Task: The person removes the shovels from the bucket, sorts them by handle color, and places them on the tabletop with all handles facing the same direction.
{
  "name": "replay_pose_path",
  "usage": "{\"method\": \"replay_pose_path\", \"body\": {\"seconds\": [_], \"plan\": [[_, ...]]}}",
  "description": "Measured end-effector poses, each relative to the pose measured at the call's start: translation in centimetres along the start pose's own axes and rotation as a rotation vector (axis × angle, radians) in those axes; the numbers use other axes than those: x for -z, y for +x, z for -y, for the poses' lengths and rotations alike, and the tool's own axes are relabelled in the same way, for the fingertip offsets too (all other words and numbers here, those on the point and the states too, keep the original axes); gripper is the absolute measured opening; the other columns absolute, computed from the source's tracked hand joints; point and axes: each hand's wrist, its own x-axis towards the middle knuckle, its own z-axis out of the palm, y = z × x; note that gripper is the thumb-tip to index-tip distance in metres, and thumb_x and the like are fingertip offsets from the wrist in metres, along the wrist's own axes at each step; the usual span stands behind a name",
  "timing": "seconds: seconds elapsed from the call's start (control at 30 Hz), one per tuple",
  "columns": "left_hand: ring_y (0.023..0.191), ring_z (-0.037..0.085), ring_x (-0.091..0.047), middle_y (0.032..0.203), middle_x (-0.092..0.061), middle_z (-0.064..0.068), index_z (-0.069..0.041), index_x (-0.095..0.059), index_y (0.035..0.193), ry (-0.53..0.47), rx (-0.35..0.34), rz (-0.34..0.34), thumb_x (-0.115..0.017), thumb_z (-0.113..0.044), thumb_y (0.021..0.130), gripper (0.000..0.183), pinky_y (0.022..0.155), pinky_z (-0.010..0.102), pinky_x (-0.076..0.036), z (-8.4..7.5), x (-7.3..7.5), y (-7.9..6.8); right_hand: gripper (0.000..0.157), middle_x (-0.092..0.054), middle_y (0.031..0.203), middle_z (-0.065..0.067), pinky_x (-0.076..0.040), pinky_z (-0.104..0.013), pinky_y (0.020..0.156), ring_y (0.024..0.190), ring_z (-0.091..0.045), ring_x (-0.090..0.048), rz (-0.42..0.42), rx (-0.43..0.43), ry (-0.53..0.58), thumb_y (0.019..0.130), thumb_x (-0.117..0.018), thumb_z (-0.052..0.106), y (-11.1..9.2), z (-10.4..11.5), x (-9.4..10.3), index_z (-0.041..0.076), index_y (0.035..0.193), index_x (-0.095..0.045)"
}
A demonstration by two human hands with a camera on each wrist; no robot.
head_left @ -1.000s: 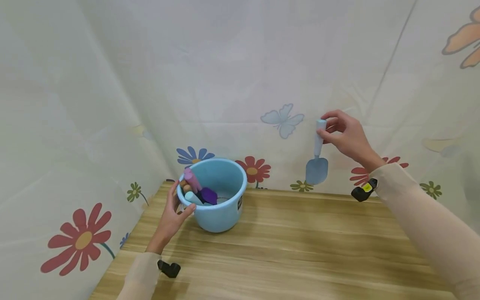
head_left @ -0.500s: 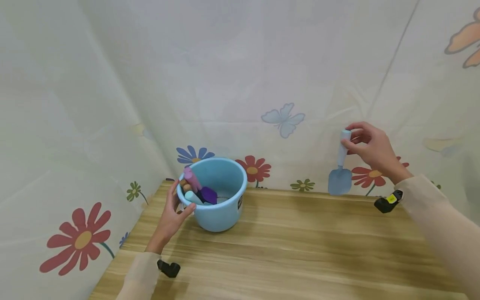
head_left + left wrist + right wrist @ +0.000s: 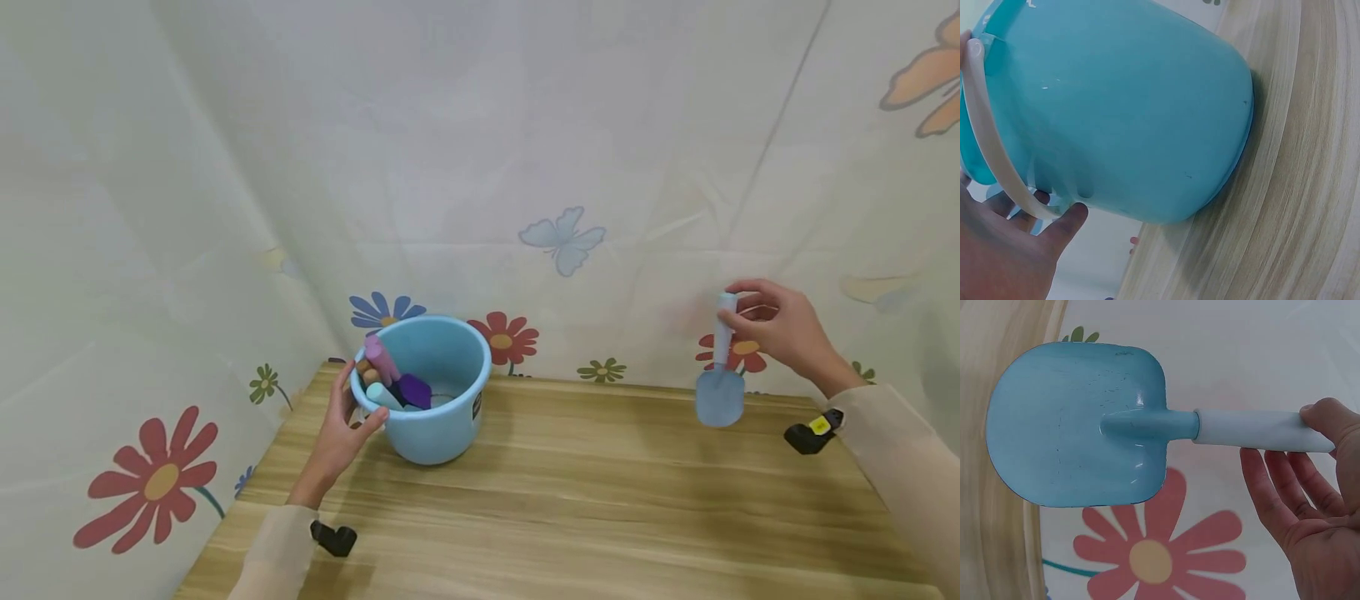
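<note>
A light-blue plastic bucket (image 3: 431,437) stands on the left part of the wooden table. My left hand (image 3: 335,437) holds it by the left side of its rim, fingers and thumb spread round the edge. The left wrist view shows the bucket's white handle (image 3: 992,134) hanging down beside the fingers. At the right, my right hand (image 3: 783,329) pinches the white grip of a small blue garden trowel (image 3: 720,398) between thumb and fingers. Its blade points down, close over the table's back edge, and its broad face shows in the right wrist view.
Inside the bucket lean several tools: pink handles (image 3: 382,362), brown handles (image 3: 369,375), a pale turquoise handle (image 3: 384,396) and a dark purple blade (image 3: 415,390). A white flower-printed sheet (image 3: 637,167) hangs behind the wooden table (image 3: 562,483) and along its left side.
My right hand has moved right and downward with the trowel, which stays blade-down and is now nearer the table. The left hand and bucket have stayed in place.
</note>
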Motion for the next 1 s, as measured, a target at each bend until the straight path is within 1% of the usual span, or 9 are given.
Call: {"method": "replay_pose_path", "body": {"seconds": [0.07, 0.2, 0.37, 0.47, 0.53, 0.7, 0.8, 0.93, 1.0], "plan": [[0.154, 0.042, -0.016, 0.169, -0.014, 0.02, -0.039, -0.003, 0.164, -0.001, 0.0, 0.001, -0.071, -0.028, 0.097, 0.096, 0.108, 0.078, -0.023, 0.0, 0.0, 0.0, 0.047, -0.07, 0.11, -0.017, -0.052, -0.016, 0.066, 0.082, 0.006, -0.062, 0.011, -0.009, -0.011, 0.095, -0.076, 0.029, -0.4, -0.6, 0.2, 0.01, 0.135, -0.061], [0.155, 0.042, -0.015, 0.169, -0.014, 0.019, -0.037, -0.003, 0.165, -0.006, 0.004, 0.002, -0.071, -0.027, 0.097, 0.096, 0.107, 0.079, -0.022, 0.1, 0.1, -0.1, 0.049, -0.068, 0.114, -0.025, -0.052, -0.018, 0.066, 0.082, 0.008, -0.06, 0.011, -0.036, -0.033, 0.095, -0.076, 0.031, -0.9, -1.5, 0.4, 0.008, 0.136, -0.06], [0.154, 0.043, -0.015, 0.169, -0.014, 0.019, -0.035, -0.004, 0.165, -0.005, 0.008, 0.001, -0.071, -0.028, 0.097, 0.096, 0.107, 0.08, -0.022, 0.1, 0.1, -0.1, 0.052, -0.068, 0.112, -0.026, -0.051, -0.018, 0.065, 0.081, 0.01, -0.057, 0.014, -0.064, -0.048, 0.096, -0.075, 0.033, -1.5, -2.8, 0.2, 0.005, 0.136, -0.06], [0.154, 0.043, -0.015, 0.169, -0.013, 0.019, -0.036, -0.003, 0.165, 0.001, 0.003, 0.005, -0.071, -0.028, 0.097, 0.096, 0.107, 0.08, -0.021, 0.0, 0.1, 0.0, 0.05, -0.068, 0.106, -0.025, -0.053, -0.019, 0.063, 0.078, 0.005, -0.062, 0.031, -0.056, -0.026, 0.097, -0.074, 0.029, -2.0, -3.9, -0.2, 0.002, 0.136, -0.059], [0.154, 0.042, -0.015, 0.17, -0.013, 0.019, -0.037, -0.003, 0.165, 0.001, -0.001, 0.005, -0.07, -0.028, 0.097, 0.095, 0.107, 0.08, -0.021, 0.0, 0.1, 0.1, 0.048, -0.07, 0.104, -0.024, -0.054, -0.02, 0.063, 0.078, -0.001, -0.065, 0.046, -0.048, -0.021, 0.097, -0.074, 0.027, -2.3, -4.5, -0.6, 0.001, 0.136, -0.06], [0.155, 0.041, -0.015, 0.17, -0.013, 0.018, -0.039, -0.004, 0.164, -0.005, -0.003, 0.004, -0.07, -0.027, 0.097, 0.095, 0.107, 0.08, -0.022, 0.1, 0.0, 0.1, 0.053, -0.07, 0.108, -0.026, -0.053, -0.021, 0.064, 0.09, -0.017, -0.065, 0.072, -0.069, -0.076, 0.097, -0.074, 0.03, -2.9, -5.9, -1.7, -0.001, 0.136, -0.059], [0.155, 0.041, -0.015, 0.17, -0.012, 0.018, -0.038, -0.003, 0.164, 0.0, 0.003, 0.005, -0.07, -0.028, 0.097, 0.095, 0.107, 0.08, -0.022, 0.0, 0.0, 0.0, 0.055, -0.068, 0.113, -0.03, -0.058, -0.026, 0.064, 0.091, -0.02, -0.067, 0.102, -0.089, -0.042, 0.097, -0.074, 0.029, -3.3, -6.8, -2.3, -0.004, 0.138, -0.057], [0.155, 0.041, -0.015, 0.17, -0.013, 0.017, -0.041, -0.003, 0.164, 0.008, 0.01, 0.004, -0.071, -0.029, 0.097, 0.096, 0.108, 0.079, -0.022, -0.1, 0.1, 0.0, 0.054, -0.065, 0.113, -0.031, -0.061, -0.033, 0.064, 0.084, -0.012, -0.069, 0.138, -0.09, 0.047, 0.097, -0.074, 0.022, -3.8, -8.0, -2.7, -0.007, 0.139, -0.055], [0.155, 0.04, -0.016, 0.17, -0.013, 0.017, -0.042, -0.003, 0.163, 0.009, 0.01, 0.004, -0.071, -0.03, 0.097, 0.095, 0.108, 0.079, -0.022, -0.2, 0.1, 0.0, 0.054, -0.064, 0.111, -0.029, -0.061, -0.034, 0.063, 0.082, -0.012, -0.069, 0.147, -0.091, 0.073, 0.097, -0.074, 0.02, -4.0, -8.5, -3.0, -0.007, 0.139, -0.055]]}}
